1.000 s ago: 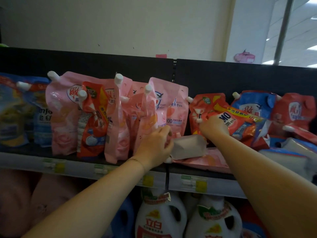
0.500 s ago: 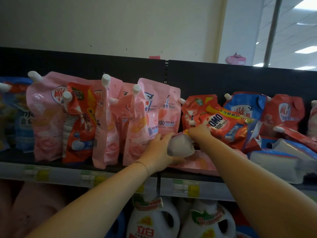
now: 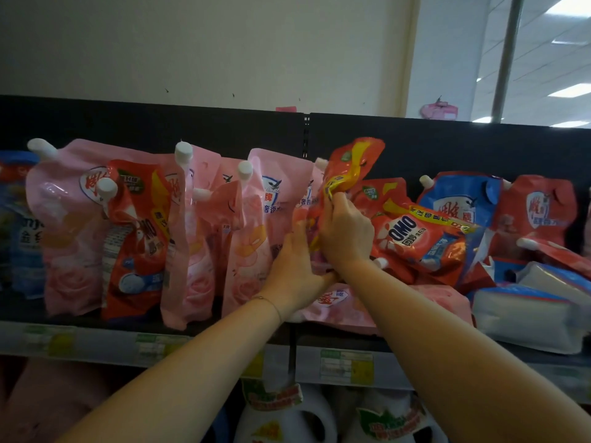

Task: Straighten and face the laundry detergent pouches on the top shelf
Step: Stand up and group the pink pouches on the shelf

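I have the red pouch in both: right hand pinches its middle, left hand holds its bottom. Axis near upright, top tipped right, just beside the pink pouches.

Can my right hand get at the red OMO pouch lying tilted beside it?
Probably, once freed: the right hand grips the raised red pouch, but the OMO pouch lies just beside it, uncovered.

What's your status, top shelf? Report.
Left hand and right hand grip red pouch, near upright. OMO pouch slumped at right. Pink pouch flat below.
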`<act>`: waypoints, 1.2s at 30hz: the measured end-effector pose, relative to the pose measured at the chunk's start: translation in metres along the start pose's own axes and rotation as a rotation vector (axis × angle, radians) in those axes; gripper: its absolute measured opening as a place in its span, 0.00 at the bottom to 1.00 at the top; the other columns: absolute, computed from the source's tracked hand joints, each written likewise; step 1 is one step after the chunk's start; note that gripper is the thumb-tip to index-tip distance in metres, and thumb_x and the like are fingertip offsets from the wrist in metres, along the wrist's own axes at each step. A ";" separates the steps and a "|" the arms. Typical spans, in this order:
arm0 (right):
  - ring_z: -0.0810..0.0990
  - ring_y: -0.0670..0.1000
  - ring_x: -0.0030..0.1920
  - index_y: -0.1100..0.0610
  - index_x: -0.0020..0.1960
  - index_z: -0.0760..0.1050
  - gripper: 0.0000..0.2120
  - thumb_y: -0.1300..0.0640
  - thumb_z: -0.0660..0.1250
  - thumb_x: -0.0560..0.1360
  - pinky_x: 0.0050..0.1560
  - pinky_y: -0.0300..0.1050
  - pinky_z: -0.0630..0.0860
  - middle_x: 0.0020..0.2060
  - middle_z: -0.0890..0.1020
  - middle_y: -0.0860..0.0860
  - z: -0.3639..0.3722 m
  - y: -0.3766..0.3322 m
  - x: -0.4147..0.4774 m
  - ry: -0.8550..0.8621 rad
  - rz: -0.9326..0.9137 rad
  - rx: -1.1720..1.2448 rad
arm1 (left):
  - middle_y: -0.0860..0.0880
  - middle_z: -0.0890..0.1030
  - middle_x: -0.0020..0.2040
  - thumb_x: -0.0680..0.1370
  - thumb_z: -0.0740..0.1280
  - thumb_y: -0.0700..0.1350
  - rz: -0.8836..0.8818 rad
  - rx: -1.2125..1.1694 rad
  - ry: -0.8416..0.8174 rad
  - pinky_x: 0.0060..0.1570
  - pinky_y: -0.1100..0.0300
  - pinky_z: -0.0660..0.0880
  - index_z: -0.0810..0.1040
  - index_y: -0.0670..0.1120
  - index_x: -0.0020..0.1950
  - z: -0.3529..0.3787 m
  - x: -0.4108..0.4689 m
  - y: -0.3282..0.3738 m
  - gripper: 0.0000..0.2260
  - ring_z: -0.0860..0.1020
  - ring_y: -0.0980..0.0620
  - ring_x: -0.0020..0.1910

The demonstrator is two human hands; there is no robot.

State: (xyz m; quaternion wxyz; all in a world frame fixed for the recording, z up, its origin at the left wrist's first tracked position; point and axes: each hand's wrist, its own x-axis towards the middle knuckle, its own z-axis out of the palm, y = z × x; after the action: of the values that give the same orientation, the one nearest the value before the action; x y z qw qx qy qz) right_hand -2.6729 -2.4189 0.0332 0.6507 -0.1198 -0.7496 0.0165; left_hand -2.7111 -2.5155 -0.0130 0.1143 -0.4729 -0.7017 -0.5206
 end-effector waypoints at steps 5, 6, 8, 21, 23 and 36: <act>0.76 0.59 0.35 0.57 0.43 0.69 0.10 0.52 0.60 0.80 0.34 0.48 0.67 0.39 0.80 0.59 0.011 0.010 -0.014 -0.510 -0.039 0.099 | 0.40 0.67 0.64 0.71 0.73 0.47 -0.098 0.451 -0.148 0.63 0.53 0.70 0.56 0.39 0.72 0.004 0.008 -0.005 0.37 0.69 0.42 0.64; 0.76 0.59 0.38 0.57 0.44 0.69 0.11 0.50 0.59 0.80 0.36 0.49 0.69 0.40 0.80 0.58 0.009 0.016 -0.015 -0.633 0.011 0.136 | 0.40 0.66 0.64 0.71 0.73 0.49 -0.108 0.501 -0.165 0.64 0.53 0.69 0.56 0.37 0.71 0.004 0.006 -0.004 0.37 0.68 0.42 0.65; 0.77 0.57 0.39 0.56 0.43 0.72 0.12 0.50 0.59 0.80 0.39 0.53 0.75 0.38 0.80 0.55 0.001 0.024 -0.015 -0.710 0.114 0.198 | 0.40 0.68 0.63 0.72 0.72 0.50 -0.131 0.428 -0.138 0.62 0.52 0.70 0.60 0.37 0.69 0.003 0.006 -0.002 0.33 0.69 0.41 0.64; 0.75 0.54 0.57 0.48 0.64 0.72 0.21 0.41 0.65 0.75 0.56 0.51 0.72 0.58 0.76 0.49 -0.066 0.013 -0.052 -1.332 -0.154 -0.184 | 0.40 0.76 0.61 0.73 0.72 0.54 -0.232 0.296 -0.045 0.57 0.51 0.74 0.68 0.39 0.64 -0.011 0.015 0.009 0.28 0.75 0.40 0.60; 0.77 0.57 0.54 0.46 0.63 0.74 0.16 0.44 0.59 0.79 0.51 0.50 0.71 0.56 0.79 0.51 -0.066 0.012 -0.063 -1.191 -0.365 -0.310 | 0.40 0.77 0.60 0.74 0.72 0.53 -0.232 0.292 -0.019 0.56 0.51 0.74 0.69 0.40 0.62 -0.011 0.013 0.010 0.25 0.75 0.40 0.59; 0.74 0.48 0.27 0.57 0.41 0.78 0.14 0.52 0.58 0.78 0.35 0.39 0.66 0.30 0.80 0.50 -0.117 0.018 -0.036 -0.078 -0.366 -0.160 | 0.43 0.78 0.45 0.76 0.67 0.41 -0.400 0.044 -0.079 0.40 0.58 0.70 0.78 0.41 0.51 -0.032 0.016 0.027 0.06 0.75 0.45 0.45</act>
State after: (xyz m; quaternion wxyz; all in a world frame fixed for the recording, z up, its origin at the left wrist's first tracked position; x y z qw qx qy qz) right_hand -2.5509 -2.4236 0.0131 0.6017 -0.0319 -0.7825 -0.1570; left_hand -2.7086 -2.5329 0.0281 -0.0086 -0.3414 -0.7968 -0.4985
